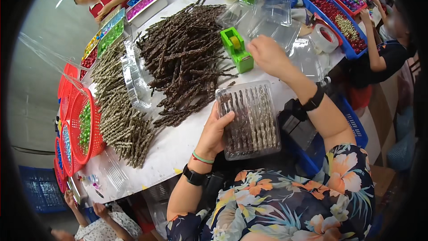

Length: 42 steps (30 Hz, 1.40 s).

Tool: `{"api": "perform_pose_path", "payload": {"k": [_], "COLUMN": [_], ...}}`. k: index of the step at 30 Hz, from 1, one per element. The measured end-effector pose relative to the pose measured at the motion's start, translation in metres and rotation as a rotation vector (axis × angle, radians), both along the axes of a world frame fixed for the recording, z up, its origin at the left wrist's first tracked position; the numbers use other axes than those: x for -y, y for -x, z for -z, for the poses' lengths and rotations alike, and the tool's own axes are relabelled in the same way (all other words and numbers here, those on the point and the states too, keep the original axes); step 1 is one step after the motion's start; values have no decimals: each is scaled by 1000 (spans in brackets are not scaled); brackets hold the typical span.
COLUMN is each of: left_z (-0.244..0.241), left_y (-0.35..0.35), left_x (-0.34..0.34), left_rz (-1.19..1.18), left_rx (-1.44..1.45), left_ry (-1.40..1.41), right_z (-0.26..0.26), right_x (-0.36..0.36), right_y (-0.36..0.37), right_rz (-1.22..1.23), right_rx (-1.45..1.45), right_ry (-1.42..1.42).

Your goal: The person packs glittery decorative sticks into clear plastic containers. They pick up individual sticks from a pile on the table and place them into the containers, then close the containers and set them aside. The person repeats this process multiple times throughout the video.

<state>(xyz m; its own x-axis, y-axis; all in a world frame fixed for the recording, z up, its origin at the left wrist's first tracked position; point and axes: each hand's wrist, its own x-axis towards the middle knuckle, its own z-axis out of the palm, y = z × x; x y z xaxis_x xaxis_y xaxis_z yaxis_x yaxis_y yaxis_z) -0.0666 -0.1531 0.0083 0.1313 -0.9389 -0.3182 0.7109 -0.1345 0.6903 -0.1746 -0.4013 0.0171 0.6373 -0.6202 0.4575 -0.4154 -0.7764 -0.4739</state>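
My left hand [214,130] grips a clear plastic box [248,120] by its left side, thumb across the front. Inside stand rows of glittery twisted sticks, dark brown on the left and pale gold on the right. My right hand [267,55] is beside the cutter end of a green tape dispenser [236,49], its fingers curled together. Whether tape is between those fingertips cannot be made out. Beyond the box, a large heap of dark brown twisted sticks [184,57] lies on the white table [180,140]. A pile of pale gold sticks [117,100] lies to its left.
Clear plastic packaging [272,13] and a tape roll [324,37] lie right of the dispenser. A clear tray [135,77] sits between the stick piles. Red baskets [87,124] of beads line the left edge. A blue tray [334,23] holds red beads. Other people work around the table.
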Motion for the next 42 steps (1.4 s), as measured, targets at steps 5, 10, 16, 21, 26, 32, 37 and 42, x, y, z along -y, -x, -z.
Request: {"api": "perform_pose_path", "payload": {"k": [5,10,16,21,26,32,37,42], "left_z": [12,27,30,28,20,5,-8,-9], "left_y": [5,9,11,12,9,-6,-3,-5], "left_x": [41,72,73,70,72,63,63,62], "left_rz": [3,-125,-180,-152,-97,-16,-24,-30], "left_rx": [80,66,34,22,-60,-112,-116,-93], "left_ry": [-20,47,53,40,36,-15,-26,-18], "right_z": [-5,-47,-37,2,45,29,52,62], "right_x": [12,-24,-146,-208,-196,-155,-130,-128], "right_y": [-10,12,126,176,162,119,94,79], "right_rz": [-60,-32,-76,-68,25,-28,-210,-216], "right_rx": [-84,-15,127,332,229,431,528,686], "right_ry": [-357,-606,-1098,-1382,-1315,-1238,-603,-604]}}
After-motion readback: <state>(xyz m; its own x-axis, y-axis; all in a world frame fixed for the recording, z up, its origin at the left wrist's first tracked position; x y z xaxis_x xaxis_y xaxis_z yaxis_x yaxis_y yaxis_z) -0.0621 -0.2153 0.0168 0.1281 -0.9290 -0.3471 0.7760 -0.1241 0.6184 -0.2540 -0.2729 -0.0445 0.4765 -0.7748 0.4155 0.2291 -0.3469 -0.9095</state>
